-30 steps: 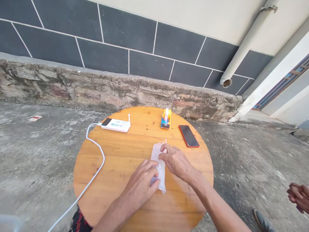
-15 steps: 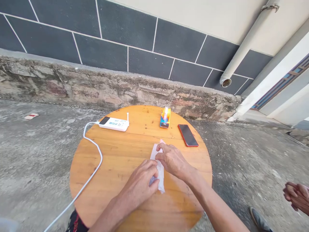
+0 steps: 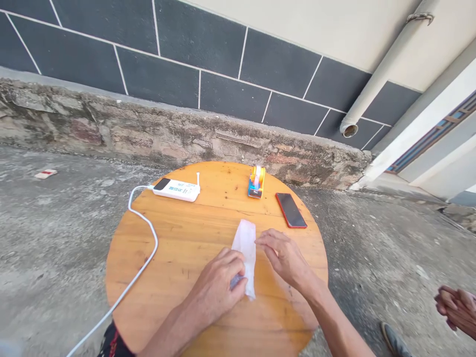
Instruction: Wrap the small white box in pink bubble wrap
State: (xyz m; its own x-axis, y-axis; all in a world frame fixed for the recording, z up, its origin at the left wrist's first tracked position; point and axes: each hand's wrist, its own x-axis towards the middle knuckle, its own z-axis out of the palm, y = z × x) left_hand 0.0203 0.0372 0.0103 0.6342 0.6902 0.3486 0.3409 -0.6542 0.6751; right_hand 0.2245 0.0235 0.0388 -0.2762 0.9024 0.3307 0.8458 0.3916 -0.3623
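A folded, whitish, slightly see-through sheet point(image 3: 246, 243) lies as a long narrow strip on the round wooden table point(image 3: 167, 277); whether it is thin plastic or tissue I cannot tell. My left hand point(image 3: 223, 277) grips its left edge near the lower end, fingers curled and thumb close to them. Just right of the strip's upper part is my right hand point(image 3: 284, 255), holding nothing. Its fingers stretch leftward toward the sheet, thumb apart from them. The sheet's far end lies flat and uncovered, while part of its left side is hidden under my left fingers.
At the table's back stands a yellow and blue tape dispenser point(image 3: 256, 182). A red-edged phone point(image 3: 291, 210) lies to the right. A white device point(image 3: 176, 190) with a white cable point(image 3: 153, 233) sits at left. Another person's hand point(image 3: 457, 307) and a shoe point(image 3: 394, 339) show at lower right.
My right hand has let go of the sheet's upper part and moved right, off it. The sheet's far end now lies flatter and uncovered. My left hand stays on the sheet.
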